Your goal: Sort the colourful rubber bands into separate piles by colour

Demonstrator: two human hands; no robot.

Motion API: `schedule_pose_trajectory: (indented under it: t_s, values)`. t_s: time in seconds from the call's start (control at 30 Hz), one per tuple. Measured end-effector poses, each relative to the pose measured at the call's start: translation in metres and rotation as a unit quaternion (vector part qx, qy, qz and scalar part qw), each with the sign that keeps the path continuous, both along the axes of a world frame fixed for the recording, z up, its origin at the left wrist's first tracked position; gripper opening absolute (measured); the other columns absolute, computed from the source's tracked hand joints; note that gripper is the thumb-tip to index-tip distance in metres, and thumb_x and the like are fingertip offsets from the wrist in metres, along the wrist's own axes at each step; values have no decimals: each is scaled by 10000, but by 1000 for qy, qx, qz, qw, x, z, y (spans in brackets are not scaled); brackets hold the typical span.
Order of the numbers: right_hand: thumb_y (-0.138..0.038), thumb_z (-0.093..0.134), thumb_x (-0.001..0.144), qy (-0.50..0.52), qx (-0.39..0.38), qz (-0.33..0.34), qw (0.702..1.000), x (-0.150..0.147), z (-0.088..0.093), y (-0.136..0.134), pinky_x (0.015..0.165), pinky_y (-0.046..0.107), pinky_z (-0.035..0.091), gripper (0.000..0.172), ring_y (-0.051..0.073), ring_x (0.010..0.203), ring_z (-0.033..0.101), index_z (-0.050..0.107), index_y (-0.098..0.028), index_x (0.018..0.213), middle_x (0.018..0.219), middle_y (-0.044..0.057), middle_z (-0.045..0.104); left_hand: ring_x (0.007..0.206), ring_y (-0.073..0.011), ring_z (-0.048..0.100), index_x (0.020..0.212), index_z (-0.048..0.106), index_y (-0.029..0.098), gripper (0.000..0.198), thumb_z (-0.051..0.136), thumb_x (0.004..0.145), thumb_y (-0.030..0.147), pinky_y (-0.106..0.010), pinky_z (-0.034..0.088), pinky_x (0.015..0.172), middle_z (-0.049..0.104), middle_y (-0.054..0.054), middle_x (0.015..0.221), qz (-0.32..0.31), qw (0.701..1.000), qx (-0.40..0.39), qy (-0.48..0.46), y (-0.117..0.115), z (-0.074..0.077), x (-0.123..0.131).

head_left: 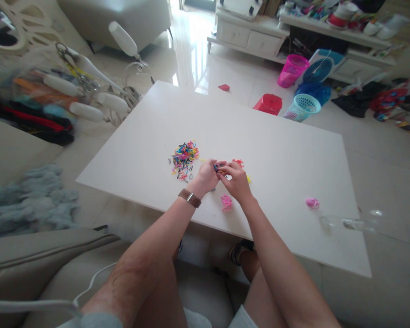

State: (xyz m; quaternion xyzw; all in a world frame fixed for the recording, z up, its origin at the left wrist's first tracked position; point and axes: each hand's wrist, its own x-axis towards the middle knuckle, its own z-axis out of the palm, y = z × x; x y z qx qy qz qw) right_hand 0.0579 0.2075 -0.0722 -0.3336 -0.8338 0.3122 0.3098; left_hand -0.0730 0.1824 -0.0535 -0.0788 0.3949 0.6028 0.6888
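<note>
My left hand (pixel 209 175) is turned palm up and curled around a few small dark-blue and coloured bands (pixel 216 168). The fingers of my right hand (pixel 234 178) are pinched together at the left fingertips; what they grip is too small to make out. Left of the hands lies a mixed pile of small coloured bands (pixel 185 155), with several black loops scattered at its edge. A small red heap (pixel 238 162) sits just beyond my right hand, and a bit of yellow (pixel 249 179) shows beside it. Nearer me lies a pink heap (pixel 226 203). Some blue shows under my left hand.
The white table (pixel 276 150) carries a pink bundle (pixel 312 202) and a clear glass-like object (pixel 348 223) at its right end. Beyond it on the floor stand a red stool (pixel 270 104), a light-blue basket (pixel 302 108) and a pink basket (pixel 293 69). A white-armed lamp (pixel 114 102) is at left.
</note>
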Motion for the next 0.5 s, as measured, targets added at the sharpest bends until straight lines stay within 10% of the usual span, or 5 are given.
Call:
schedule_pose_trajectory:
  t_s: [0.5]
  values:
    - [-383, 709, 848, 159, -196, -84, 964, -2, 4, 5, 766, 338, 589, 195, 192, 787, 713, 764, -198, 873, 867, 51, 779, 647, -140, 651, 853, 703, 80, 249, 460, 897, 48, -233, 545, 709, 681, -87, 718, 13, 1000, 16, -5, -2, -5, 3]
